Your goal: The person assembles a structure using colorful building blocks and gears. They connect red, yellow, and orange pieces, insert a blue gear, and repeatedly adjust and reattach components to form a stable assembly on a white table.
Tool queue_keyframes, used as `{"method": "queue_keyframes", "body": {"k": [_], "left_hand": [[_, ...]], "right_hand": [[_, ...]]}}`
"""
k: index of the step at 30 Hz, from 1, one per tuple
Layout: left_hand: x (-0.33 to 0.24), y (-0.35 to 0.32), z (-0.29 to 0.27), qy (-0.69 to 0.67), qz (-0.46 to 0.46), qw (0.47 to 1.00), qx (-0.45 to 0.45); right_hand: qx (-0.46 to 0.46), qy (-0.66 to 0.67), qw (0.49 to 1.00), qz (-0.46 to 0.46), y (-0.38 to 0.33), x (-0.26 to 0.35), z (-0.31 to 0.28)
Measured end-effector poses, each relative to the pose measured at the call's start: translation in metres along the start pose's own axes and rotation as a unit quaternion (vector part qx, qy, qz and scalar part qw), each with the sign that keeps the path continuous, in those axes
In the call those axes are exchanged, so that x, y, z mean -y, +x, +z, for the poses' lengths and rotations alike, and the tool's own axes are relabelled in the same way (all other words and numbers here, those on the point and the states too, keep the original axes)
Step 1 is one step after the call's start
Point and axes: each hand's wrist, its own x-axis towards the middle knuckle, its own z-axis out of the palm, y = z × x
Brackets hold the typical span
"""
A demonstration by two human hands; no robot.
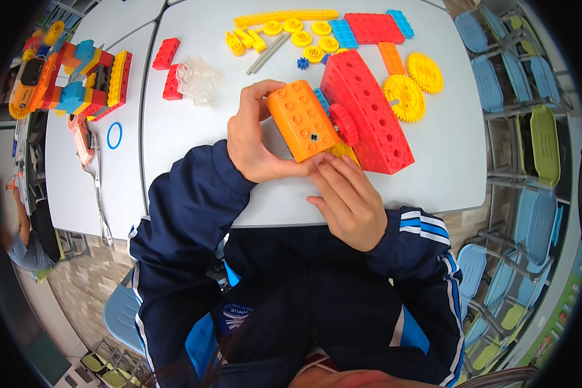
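Note:
My left hand (255, 139) is closed around an orange studded block (299, 119), thumb along its near edge and fingers over its far left side. The block has a dark cross-shaped hole near its right end. A long red beam with holes (367, 113) stands at its right, and a small red gear (344, 125) sits between the two. My right hand (348, 197) is at the block's near right corner, its fingers together on a yellow piece (344, 152) that is partly covered. Some blue shows between the orange block and the red beam.
Yellow wheels (302, 39), grey rods (268, 53) and a yellow beam (286, 17) lie at the back. Large yellow gears (404, 98) rest at the right. A clear plastic bag (199, 81) lies by red bricks (167, 53). An assembled brick model (84, 81) stands far left.

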Motion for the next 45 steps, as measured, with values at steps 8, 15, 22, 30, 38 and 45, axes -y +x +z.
{"method": "queue_keyframes", "body": {"k": [8, 15, 22, 30, 38, 45], "left_hand": [[-0.001, 0.008, -0.001, -0.172, -0.084, 0.979, -0.065], [0.000, 0.009, 0.000, -0.288, -0.139, 0.944, -0.076], [0.009, 0.006, -0.007, -0.348, -0.137, 0.915, -0.153], [-0.013, 0.007, -0.012, -0.431, -0.112, 0.884, -0.144], [0.006, -0.003, -0.013, -0.545, -0.141, 0.811, -0.159], [-0.014, 0.012, -0.014, -0.558, -0.100, 0.817, -0.104]], "right_hand": [[0.013, -0.011, 1.000, -0.008, 0.002, 0.000, -0.005], [0.020, 0.096, 0.995, 0.021, 0.002, 0.006, -0.022], [-0.256, 0.075, 0.951, 0.157, 0.032, -0.033, -0.118], [0.036, -0.253, 0.937, 0.239, 0.098, -0.193, -0.044], [-0.095, -0.051, 0.965, 0.241, 0.094, -0.194, -0.058], [-0.251, 0.354, 0.879, 0.197, 0.070, -0.017, -0.112]]}}
